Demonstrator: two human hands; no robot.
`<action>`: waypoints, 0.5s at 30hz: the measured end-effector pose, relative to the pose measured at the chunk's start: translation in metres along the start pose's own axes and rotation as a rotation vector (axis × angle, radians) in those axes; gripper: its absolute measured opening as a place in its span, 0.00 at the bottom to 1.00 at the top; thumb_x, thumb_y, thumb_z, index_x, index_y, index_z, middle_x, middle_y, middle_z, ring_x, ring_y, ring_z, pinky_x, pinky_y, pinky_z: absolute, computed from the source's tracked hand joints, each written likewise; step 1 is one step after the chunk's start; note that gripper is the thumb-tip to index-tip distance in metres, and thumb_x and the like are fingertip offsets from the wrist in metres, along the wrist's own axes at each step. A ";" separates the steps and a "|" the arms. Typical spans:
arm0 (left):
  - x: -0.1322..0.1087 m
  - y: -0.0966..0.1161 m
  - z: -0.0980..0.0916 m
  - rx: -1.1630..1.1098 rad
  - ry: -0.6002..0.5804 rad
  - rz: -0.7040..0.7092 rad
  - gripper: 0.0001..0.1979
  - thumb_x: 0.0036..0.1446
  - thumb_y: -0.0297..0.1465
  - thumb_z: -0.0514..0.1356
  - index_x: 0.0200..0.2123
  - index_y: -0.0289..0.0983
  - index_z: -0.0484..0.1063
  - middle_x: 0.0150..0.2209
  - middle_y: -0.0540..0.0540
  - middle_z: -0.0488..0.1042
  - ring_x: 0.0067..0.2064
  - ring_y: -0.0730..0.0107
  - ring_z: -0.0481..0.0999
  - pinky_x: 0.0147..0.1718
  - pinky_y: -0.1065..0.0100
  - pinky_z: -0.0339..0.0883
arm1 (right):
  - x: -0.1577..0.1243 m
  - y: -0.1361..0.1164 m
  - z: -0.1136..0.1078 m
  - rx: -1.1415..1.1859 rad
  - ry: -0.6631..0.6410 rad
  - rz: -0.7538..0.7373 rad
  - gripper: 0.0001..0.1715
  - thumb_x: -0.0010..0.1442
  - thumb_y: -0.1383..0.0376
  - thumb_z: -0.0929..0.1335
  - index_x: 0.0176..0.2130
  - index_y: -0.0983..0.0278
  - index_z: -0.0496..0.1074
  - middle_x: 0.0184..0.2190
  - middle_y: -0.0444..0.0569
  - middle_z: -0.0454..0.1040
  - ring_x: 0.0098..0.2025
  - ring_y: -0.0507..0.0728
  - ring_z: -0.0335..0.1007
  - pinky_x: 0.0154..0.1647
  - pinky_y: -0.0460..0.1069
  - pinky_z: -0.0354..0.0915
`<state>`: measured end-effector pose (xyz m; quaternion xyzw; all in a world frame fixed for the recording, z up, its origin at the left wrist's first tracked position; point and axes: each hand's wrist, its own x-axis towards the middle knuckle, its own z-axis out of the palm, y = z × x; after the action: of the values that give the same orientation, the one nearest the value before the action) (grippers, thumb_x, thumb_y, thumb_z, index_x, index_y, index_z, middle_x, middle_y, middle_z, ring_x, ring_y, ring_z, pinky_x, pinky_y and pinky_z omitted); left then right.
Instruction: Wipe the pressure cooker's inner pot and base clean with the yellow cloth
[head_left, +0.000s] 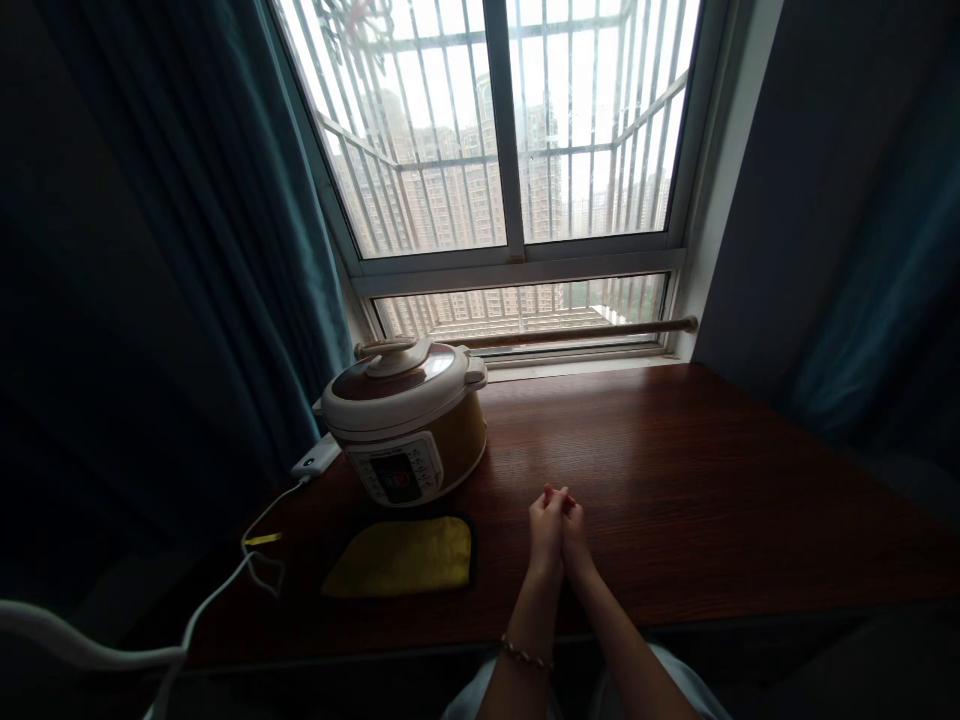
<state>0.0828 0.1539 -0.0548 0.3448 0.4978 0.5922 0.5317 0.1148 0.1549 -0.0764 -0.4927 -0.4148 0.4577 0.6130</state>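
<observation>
Electric cooker [461, 435] and yellow cloth [405, 560] sit on the left part of the bench [675, 480]. Leftmost, a slack white cord [214, 595] runs from a power strip [316, 456] toward the near left; anything catching it could drag the strip. Just right of the strip stands the cooker, lid on; if its wall is hot, which I cannot tell, a bare touch could burn. Near it, the cloth lies flat, its far edge close to the base, so sliding the cooker nearer could ruck it. Farther right, the left hand [546, 530] and right hand [577, 540] are clasped together, fingers folded, holding nothing visible; on the left wrist a bracelet [525, 655] could snag the cloth.
</observation>
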 end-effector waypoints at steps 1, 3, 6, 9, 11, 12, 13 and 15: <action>-0.001 0.001 0.000 0.028 0.003 0.019 0.15 0.41 0.41 0.61 0.20 0.34 0.68 0.20 0.47 0.68 0.26 0.68 0.70 0.31 0.67 0.64 | 0.000 0.000 -0.001 -0.013 -0.007 -0.008 0.28 0.45 0.44 0.66 0.19 0.67 0.70 0.14 0.48 0.67 0.20 0.54 0.63 0.20 0.46 0.57; -0.003 0.007 -0.002 0.076 0.026 0.064 0.14 0.42 0.40 0.61 0.25 0.33 0.69 0.26 0.44 0.71 0.32 0.63 0.72 0.36 0.65 0.64 | 0.001 -0.001 -0.003 -0.042 -0.008 -0.031 0.29 0.46 0.43 0.65 0.19 0.66 0.69 0.14 0.47 0.66 0.21 0.54 0.62 0.20 0.46 0.56; -0.008 0.021 -0.011 0.284 0.169 0.218 0.17 0.47 0.39 0.59 0.37 0.33 0.69 0.41 0.38 0.70 0.47 0.57 0.69 0.48 0.62 0.58 | 0.004 -0.002 -0.007 -0.071 0.069 -0.027 0.32 0.47 0.40 0.62 0.16 0.64 0.65 0.11 0.44 0.62 0.17 0.51 0.57 0.19 0.45 0.53; -0.009 0.036 -0.027 0.777 0.439 0.380 0.21 0.54 0.39 0.52 0.48 0.33 0.64 0.53 0.33 0.62 0.57 0.51 0.58 0.53 0.55 0.51 | 0.008 0.000 -0.009 -0.074 0.166 0.005 0.34 0.48 0.37 0.60 0.15 0.63 0.60 0.10 0.40 0.56 0.15 0.48 0.50 0.17 0.45 0.49; -0.006 0.042 -0.040 1.057 0.609 0.319 0.25 0.56 0.41 0.49 0.52 0.31 0.61 0.57 0.29 0.57 0.59 0.44 0.54 0.52 0.47 0.50 | 0.009 0.002 -0.009 -0.075 0.181 0.013 0.34 0.48 0.37 0.60 0.15 0.63 0.60 0.10 0.40 0.55 0.14 0.48 0.48 0.17 0.45 0.48; -0.004 0.043 -0.047 1.147 0.656 0.234 0.27 0.56 0.42 0.49 0.53 0.30 0.60 0.57 0.26 0.56 0.58 0.39 0.54 0.50 0.43 0.50 | 0.010 0.003 -0.008 -0.078 0.179 0.014 0.34 0.48 0.37 0.59 0.15 0.63 0.60 0.10 0.39 0.55 0.14 0.48 0.48 0.17 0.45 0.48; -0.001 0.043 -0.053 1.209 0.664 0.132 0.28 0.56 0.44 0.48 0.53 0.29 0.60 0.56 0.24 0.56 0.57 0.35 0.56 0.48 0.41 0.51 | 0.010 0.004 -0.007 -0.082 0.173 0.015 0.34 0.48 0.37 0.59 0.15 0.62 0.60 0.10 0.39 0.54 0.14 0.48 0.48 0.17 0.45 0.48; 0.003 0.041 -0.061 1.273 0.593 -0.047 0.31 0.55 0.47 0.47 0.51 0.28 0.63 0.54 0.21 0.59 0.54 0.31 0.58 0.44 0.39 0.53 | 0.010 0.005 -0.006 -0.088 0.160 0.017 0.34 0.48 0.37 0.59 0.15 0.62 0.60 0.10 0.39 0.54 0.14 0.48 0.48 0.17 0.45 0.47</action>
<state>0.0133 0.1458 -0.0327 0.4021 0.8791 0.2428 0.0810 0.1218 0.1635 -0.0814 -0.5577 -0.3801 0.4032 0.6180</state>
